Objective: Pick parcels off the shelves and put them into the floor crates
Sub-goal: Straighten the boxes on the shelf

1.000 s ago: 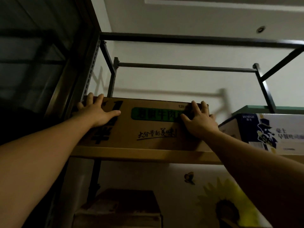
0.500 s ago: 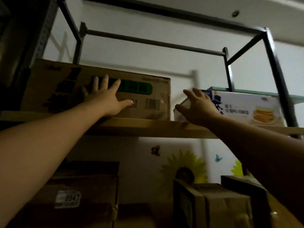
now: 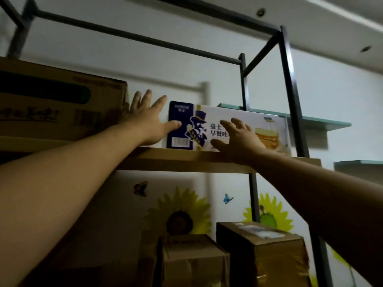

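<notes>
box (image 3: 219, 113) on shelf (image 3: 186, 160), just right of left hand (image 3: 148, 123), behind right hand (image 3: 240, 139) | both hands spread; left thumb on front, right contact unclear | probably light, stiff carton; grip both ends

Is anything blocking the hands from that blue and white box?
Nothing visible. The left hand is at the dark end of the blue and white box, the right hand close before its front. The brown carton stands aside, further left.

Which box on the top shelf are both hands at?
The white-and-blue printed box, right of the brown carton: left hand at its blue end, right hand before its front.
</notes>
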The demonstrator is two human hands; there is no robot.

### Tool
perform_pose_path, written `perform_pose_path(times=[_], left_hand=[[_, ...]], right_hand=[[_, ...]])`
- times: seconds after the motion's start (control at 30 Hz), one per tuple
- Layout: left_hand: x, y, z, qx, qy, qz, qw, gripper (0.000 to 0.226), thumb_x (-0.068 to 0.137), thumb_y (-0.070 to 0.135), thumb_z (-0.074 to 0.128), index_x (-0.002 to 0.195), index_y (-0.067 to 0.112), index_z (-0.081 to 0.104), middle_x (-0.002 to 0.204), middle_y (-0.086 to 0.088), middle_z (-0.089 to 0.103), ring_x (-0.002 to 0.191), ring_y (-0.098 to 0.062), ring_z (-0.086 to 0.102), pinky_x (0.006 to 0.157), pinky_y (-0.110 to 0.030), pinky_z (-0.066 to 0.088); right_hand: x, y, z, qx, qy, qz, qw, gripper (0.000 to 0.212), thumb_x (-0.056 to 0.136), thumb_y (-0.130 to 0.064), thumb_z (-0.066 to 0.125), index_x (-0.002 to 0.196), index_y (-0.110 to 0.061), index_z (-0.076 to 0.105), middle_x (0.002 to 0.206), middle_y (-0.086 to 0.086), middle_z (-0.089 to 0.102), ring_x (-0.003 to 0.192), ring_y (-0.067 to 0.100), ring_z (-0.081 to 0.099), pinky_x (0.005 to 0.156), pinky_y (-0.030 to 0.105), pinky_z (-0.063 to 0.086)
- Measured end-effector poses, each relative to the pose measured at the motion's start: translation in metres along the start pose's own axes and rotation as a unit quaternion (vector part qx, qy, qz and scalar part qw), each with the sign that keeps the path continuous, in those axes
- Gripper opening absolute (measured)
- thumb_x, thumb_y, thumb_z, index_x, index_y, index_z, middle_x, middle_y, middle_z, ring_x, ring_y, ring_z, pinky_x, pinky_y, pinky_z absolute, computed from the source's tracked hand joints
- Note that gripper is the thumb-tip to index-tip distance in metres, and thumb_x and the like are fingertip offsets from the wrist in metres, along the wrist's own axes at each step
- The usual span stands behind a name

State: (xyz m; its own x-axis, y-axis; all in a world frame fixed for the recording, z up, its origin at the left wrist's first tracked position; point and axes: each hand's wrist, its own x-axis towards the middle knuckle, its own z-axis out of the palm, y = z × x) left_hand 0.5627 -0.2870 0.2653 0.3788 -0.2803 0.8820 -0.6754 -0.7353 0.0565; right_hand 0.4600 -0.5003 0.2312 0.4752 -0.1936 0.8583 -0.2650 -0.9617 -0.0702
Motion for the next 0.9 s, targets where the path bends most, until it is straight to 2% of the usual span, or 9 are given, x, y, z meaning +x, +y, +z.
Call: perform_pose_path(times=[0.23, 0.4, 0.53, 0.6, 0.7, 0.77, 0.83, 0.9], left_hand=[[0.028, 0.034, 0.036, 0.001, -0.003, 0.017, 1.000, 0.087, 0.081, 0.072, 0.042, 0.148, 0.039, -0.002, 0.158, 0.002, -0.015, 0.143, -0.024, -0.018, 0.114, -0.053, -0.003], [0.043, 0.047, 0.049, 0.002, -0.002, -0.018, 1.000, 0.087, 0.080, 0.070, 0.045, 0.147, 0.041, -0.002, 0.157, 0.002, -0.018, 0.143, -0.027, -0.018, 0.113, -0.055, -0.002], [0.057, 0.063, 0.055, -0.024, 0.024, -0.060, 0.998, 0.091, 0.077, 0.068, 0.053, 0.146, 0.043, -0.001, 0.157, 0.005, -0.018, 0.143, -0.032, -0.017, 0.112, -0.060, 0.007], [0.063, 0.069, 0.057, -0.030, 0.034, -0.087, 0.995, 0.093, 0.076, 0.068, 0.056, 0.146, 0.044, 0.001, 0.157, 0.005, -0.016, 0.143, -0.037, -0.006, 0.113, -0.058, 0.015], [0.069, 0.071, 0.062, -0.017, 0.042, -0.117, 0.992, 0.095, 0.070, 0.071, 0.059, 0.146, 0.041, 0.009, 0.155, 0.002, -0.001, 0.136, -0.041, 0.025, 0.105, -0.052, 0.034], [0.071, 0.072, 0.062, -0.016, 0.046, -0.125, 0.991, 0.093, 0.068, 0.070, 0.062, 0.144, 0.037, 0.019, 0.149, -0.002, 0.012, 0.128, -0.040, 0.036, 0.100, -0.049, 0.040], [0.071, 0.073, 0.059, -0.018, 0.045, -0.130, 0.990, 0.091, 0.067, 0.068, 0.064, 0.141, 0.035, 0.025, 0.145, -0.004, 0.018, 0.124, -0.038, 0.041, 0.099, -0.048, 0.042], [0.069, 0.076, 0.057, -0.017, 0.048, -0.137, 0.989, 0.090, 0.067, 0.065, 0.066, 0.141, 0.034, 0.026, 0.145, -0.004, 0.020, 0.123, -0.037, 0.042, 0.099, -0.047, 0.042]], right_hand=[[0.009, 0.052, 0.008, -0.018, 0.010, 0.045, 0.999, 0.077, 0.090, -0.061, 0.049, 0.152, -0.034, 0.014, 0.161, 0.003, 0.011, 0.145, 0.032, 0.015, 0.113, 0.053, 0.023], [0.031, 0.091, 0.005, 0.015, 0.037, 0.055, 0.998, 0.079, 0.089, -0.060, 0.051, 0.152, -0.031, 0.015, 0.161, 0.006, 0.011, 0.146, 0.034, 0.013, 0.115, 0.057, 0.022], [0.054, 0.126, 0.001, 0.029, 0.060, 0.045, 0.997, 0.079, 0.089, -0.061, 0.051, 0.153, -0.032, 0.014, 0.161, 0.006, 0.009, 0.146, 0.037, 0.011, 0.114, 0.057, 0.022], [0.067, 0.146, 0.001, 0.029, 0.062, 0.052, 0.996, 0.082, 0.086, -0.067, 0.049, 0.152, -0.035, 0.012, 0.162, 0.006, 0.006, 0.146, 0.038, 0.007, 0.113, 0.062, 0.019], [0.082, 0.176, 0.004, 0.060, 0.045, 0.065, 0.995, 0.082, 0.083, -0.072, 0.049, 0.149, -0.041, 0.014, 0.162, 0.005, 0.001, 0.145, 0.042, 0.001, 0.111, 0.068, 0.014], [0.089, 0.188, 0.009, 0.105, 0.029, 0.070, 0.992, 0.080, 0.080, -0.073, 0.052, 0.146, -0.043, 0.018, 0.161, 0.003, -0.001, 0.144, 0.045, 0.006, 0.109, 0.067, 0.022], [0.093, 0.192, 0.014, 0.157, 0.035, 0.062, 0.985, 0.076, 0.079, -0.070, 0.057, 0.142, -0.040, 0.027, 0.160, 0.004, 0.001, 0.138, 0.049, 0.021, 0.103, 0.062, 0.037], [0.096, 0.195, 0.017, 0.188, 0.048, 0.052, 0.980, 0.075, 0.078, -0.067, 0.061, 0.140, -0.037, 0.031, 0.158, 0.004, 0.003, 0.132, 0.049, 0.032, 0.097, 0.057, 0.046]])
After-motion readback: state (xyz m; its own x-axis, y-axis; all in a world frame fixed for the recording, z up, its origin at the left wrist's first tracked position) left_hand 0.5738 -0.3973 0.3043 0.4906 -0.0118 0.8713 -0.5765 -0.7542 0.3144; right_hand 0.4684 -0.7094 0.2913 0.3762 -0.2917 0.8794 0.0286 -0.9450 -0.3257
